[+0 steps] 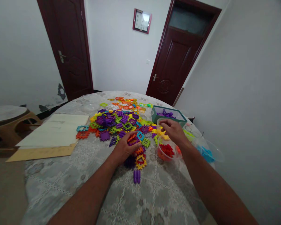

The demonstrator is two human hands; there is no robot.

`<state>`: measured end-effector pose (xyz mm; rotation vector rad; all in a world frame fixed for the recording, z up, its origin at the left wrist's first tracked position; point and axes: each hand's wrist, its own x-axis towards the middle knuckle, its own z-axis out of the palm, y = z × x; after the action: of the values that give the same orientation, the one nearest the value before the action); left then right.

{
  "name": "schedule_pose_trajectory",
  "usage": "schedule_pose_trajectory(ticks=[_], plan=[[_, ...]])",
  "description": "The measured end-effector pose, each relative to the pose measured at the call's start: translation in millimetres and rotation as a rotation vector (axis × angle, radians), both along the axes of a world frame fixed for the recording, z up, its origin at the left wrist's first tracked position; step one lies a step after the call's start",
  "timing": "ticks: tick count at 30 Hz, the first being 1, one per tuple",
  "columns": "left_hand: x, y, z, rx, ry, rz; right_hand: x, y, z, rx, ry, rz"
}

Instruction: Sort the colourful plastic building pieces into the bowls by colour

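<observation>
Left hand (pixel 125 149) — fingers curled onto purple and orange tiles (pixel 134 141) at the near side of the tile pile (pixel 118 120), mid-table; grasp not discernible. Right hand (pixel 175 131) — fingertips pinching a yellow tile (pixel 161 133) beside the red-tile tub (pixel 166 152), near the right edge of the table (pixel 154 193).

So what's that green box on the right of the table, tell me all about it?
The green box is a shallow, open-topped rectangular tray, seemingly plastic, with a pale rim. It sits flat on the table beside the pile of colourful pieces, holding only purple pieces. The right hand is just in front of it; whether they touch cannot be told.
</observation>
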<state>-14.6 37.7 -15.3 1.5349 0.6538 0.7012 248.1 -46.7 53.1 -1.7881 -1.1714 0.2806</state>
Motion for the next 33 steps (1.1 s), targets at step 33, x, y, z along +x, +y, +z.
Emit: schedule_pose_trajectory(ticks=[33], plan=[[0, 4, -8.2, -0.352, -0.279, -0.066, -69, -13, -14.6, -0.170, 0.348, 0.298]])
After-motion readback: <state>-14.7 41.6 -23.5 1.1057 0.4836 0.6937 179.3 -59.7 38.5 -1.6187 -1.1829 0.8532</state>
